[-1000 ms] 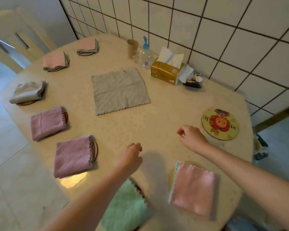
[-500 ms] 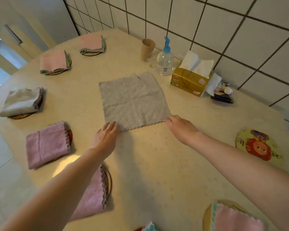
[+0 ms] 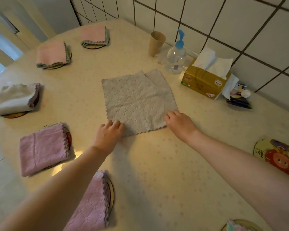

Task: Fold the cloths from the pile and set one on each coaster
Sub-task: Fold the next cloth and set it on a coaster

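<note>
Grey cloth [image 3: 138,104] pinched at near corners by left hand [image 3: 109,132] and right hand [image 3: 179,122] — tissue box [image 3: 204,80] beyond.

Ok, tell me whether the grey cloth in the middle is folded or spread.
Spread: the grey cloth lies flat and square, with both hands at its near corners.

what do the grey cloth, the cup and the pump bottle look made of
Grey cloth: looks like soft microfibre, matte, with an embossed quilted pattern and a scalloped stitched edge.
Cup: plain tan and matte, probably paper or a fibre plastic; the look leaves it open.
Pump bottle: clear glossy plastic, see-through body with highlights, and an opaque blue plastic pump.
</note>
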The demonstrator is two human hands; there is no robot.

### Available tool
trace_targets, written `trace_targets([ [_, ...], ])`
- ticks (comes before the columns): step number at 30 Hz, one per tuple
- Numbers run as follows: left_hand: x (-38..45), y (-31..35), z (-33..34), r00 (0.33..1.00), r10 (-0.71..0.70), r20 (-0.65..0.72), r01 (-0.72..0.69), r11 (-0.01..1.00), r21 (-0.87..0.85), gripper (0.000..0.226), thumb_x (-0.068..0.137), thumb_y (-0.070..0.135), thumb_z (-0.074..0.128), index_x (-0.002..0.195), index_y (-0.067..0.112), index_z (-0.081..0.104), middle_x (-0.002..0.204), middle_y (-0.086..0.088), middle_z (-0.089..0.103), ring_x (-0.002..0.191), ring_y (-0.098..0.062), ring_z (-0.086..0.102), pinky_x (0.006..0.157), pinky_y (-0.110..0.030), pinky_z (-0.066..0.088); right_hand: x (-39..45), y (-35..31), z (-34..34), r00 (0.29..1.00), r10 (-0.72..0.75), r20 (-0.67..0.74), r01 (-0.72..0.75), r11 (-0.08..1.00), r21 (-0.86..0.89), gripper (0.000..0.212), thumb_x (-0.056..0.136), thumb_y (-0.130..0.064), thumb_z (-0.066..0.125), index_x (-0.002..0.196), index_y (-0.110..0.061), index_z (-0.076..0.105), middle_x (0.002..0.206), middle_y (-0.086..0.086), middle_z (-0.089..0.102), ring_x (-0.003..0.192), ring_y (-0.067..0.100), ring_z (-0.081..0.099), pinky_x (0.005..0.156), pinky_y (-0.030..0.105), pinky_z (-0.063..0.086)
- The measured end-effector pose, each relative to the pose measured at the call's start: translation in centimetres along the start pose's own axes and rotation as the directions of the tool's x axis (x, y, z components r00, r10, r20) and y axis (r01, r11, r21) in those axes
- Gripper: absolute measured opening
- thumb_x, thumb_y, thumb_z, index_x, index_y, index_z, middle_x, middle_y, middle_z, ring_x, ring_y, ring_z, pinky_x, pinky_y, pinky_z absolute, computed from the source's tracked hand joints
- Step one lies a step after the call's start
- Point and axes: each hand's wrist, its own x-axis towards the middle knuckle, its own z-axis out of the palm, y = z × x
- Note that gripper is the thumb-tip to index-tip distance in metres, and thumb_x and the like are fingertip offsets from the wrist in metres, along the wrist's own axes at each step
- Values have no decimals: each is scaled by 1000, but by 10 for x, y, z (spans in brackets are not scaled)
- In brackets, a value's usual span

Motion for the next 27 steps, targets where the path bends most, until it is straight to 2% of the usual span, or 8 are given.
trace_targets([
  [3, 8, -3, -1, 989, -145, 18, 145, 962, -231, 13, 78, 3, 68, 88, 9, 63, 89, -8, 61, 83, -31, 58, 56, -37, 50, 7, 0, -6, 994, 101, -31, -100, 995, 30, 40, 79, 3, 61, 115, -8, 48, 110, 9, 55, 96, 28, 52, 64, 33, 41],
  [6, 13, 1, -13, 929, -368, 43, 320, 736, -597, 8, 89, 4, 52, 86, 8, 59, 86, -6, 57, 79, -26, 52, 61, -29, 40, 6, 3, -15, 968, 234, -93, -215, 961, 174, 38, 78, 8, 55, 105, -14, 40, 106, 7, 51, 90, 27, 46, 58, 34, 38],
  [9, 10, 11, -36, 874, -486, 33, 352, 583, -732, 6, 90, 8, 51, 86, 6, 56, 78, -5, 55, 70, -20, 47, 58, -21, 35, -7, 6, -28, 931, 352, -91, -267, 832, 486, 15, 89, -1, 39, 92, -15, 37, 93, 6, 50, 78, 24, 47, 55, 34, 34],
  [11, 1, 16, -48, 868, -497, -23, 318, 590, -742, 5, 89, 9, 53, 85, 7, 54, 74, -3, 53, 66, -16, 44, 58, -20, 35, -21, 10, -36, 927, 361, -103, -239, 779, 580, 9, 92, -8, 35, 91, -16, 40, 88, 4, 50, 74, 22, 47, 53, 32, 32],
  [13, -18, 25, -58, 897, -437, -65, 256, 633, -731, 7, 89, 10, 54, 82, 12, 52, 78, 1, 54, 69, -11, 48, 62, -20, 38, -47, 11, -46, 939, 323, -118, -202, 797, 570, 10, 94, -10, 36, 91, -17, 42, 89, 2, 49, 73, 19, 46, 54, 30, 33],
  [18, -72, 56, -48, 989, -138, -44, 85, 799, -595, 9, 86, 6, 58, 92, 12, 58, 97, 0, 58, 82, -18, 58, 71, -26, 48, -126, 8, -24, 972, 148, -183, -85, 946, 312, 26, 81, 8, 50, 101, -8, 51, 106, 11, 56, 94, 26, 55, 60, 38, 52],
  [23, -138, 101, -46, 999, -54, 5, 47, 807, -589, 16, 88, 7, 57, 101, 15, 62, 101, 2, 61, 84, -15, 62, 72, -29, 52, -230, -12, 0, 980, 124, -157, -75, 955, 286, 39, 68, 11, 68, 100, -8, 60, 101, 8, 64, 94, 25, 63, 54, 35, 57],
  [27, -180, 130, -50, 997, -69, 36, 76, 796, -600, 14, 89, 12, 62, 100, 17, 69, 98, 7, 66, 84, -6, 62, 73, -10, 46, -298, -32, 3, 981, 153, -120, -99, 924, 369, 52, 54, 11, 80, 97, -15, 67, 93, -2, 69, 85, 13, 67, 60, 20, 56],
])
